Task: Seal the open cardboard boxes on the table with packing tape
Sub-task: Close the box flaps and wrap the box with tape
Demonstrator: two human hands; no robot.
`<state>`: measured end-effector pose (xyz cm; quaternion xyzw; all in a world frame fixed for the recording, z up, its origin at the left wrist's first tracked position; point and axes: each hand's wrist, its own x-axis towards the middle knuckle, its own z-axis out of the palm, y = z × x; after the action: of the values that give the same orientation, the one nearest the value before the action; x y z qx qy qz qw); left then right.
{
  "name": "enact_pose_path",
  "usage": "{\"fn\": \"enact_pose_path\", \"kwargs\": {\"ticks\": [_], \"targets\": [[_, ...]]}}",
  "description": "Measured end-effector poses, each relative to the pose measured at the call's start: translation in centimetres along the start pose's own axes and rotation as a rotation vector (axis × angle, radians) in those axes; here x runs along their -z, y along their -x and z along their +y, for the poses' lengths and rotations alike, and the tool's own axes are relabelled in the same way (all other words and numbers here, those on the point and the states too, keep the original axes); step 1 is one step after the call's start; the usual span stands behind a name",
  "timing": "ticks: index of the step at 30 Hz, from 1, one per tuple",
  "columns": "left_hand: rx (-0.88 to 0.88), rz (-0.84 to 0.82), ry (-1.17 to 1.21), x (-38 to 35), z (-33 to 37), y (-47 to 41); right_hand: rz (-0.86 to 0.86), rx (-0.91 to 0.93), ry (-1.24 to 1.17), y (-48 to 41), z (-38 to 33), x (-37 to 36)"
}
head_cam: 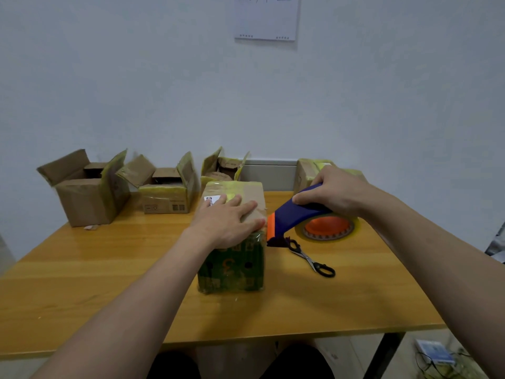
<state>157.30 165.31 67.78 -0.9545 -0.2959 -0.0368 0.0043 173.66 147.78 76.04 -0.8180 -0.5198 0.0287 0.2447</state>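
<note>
A closed cardboard box (232,266) with a green printed front stands in the middle of the table, yellowish tape over its top. My left hand (228,221) lies flat on its lid, fingers spread. My right hand (332,191) grips a blue and orange tape dispenser (297,214) holding a yellow tape roll (328,228), just right of the box's top edge. Three open boxes stand along the back: one at the left (82,198), one beside it (166,192), one behind the centre box (222,166). A taped box (307,173) sits behind my right hand.
Black-handled scissors (311,259) lie on the wooden table (109,269) just right of the centre box, under the dispenser's nose. A paper sheet (266,17) hangs on the wall. Cables and a blue item (434,354) lie on the floor at lower right.
</note>
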Motion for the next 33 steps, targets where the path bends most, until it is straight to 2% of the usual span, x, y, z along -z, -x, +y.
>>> {"fn": "enact_pose_path", "kwargs": {"ticks": [4,7,9,12,17,21,28,33], "targets": [[-0.002,-0.012,0.009,0.3,-0.1,0.0,0.009,-0.013,0.106,0.3,-0.7,0.3],[-0.018,0.005,0.036,0.0,-0.3,0.2,0.015,0.021,0.413,0.6,0.0,-2.3],[-0.024,0.009,0.033,-0.2,-0.5,0.3,-0.017,-0.017,0.355,0.7,1.4,-5.1],[0.001,-0.015,0.058,0.4,-0.5,0.0,0.028,-0.017,0.338,0.4,1.8,-7.1],[0.104,0.061,0.048,0.0,2.3,-0.7,0.116,-0.032,0.310,0.4,1.7,-7.4],[0.119,0.067,0.031,-0.4,2.6,-0.8,0.168,-0.078,0.270,0.4,2.3,-6.9],[0.018,0.004,0.045,0.2,0.5,0.2,0.403,-0.146,0.074,0.7,2.7,-5.2],[0.026,0.116,0.027,-0.3,1.2,0.8,0.574,-0.103,-0.078,0.1,1.6,-4.9]]}}
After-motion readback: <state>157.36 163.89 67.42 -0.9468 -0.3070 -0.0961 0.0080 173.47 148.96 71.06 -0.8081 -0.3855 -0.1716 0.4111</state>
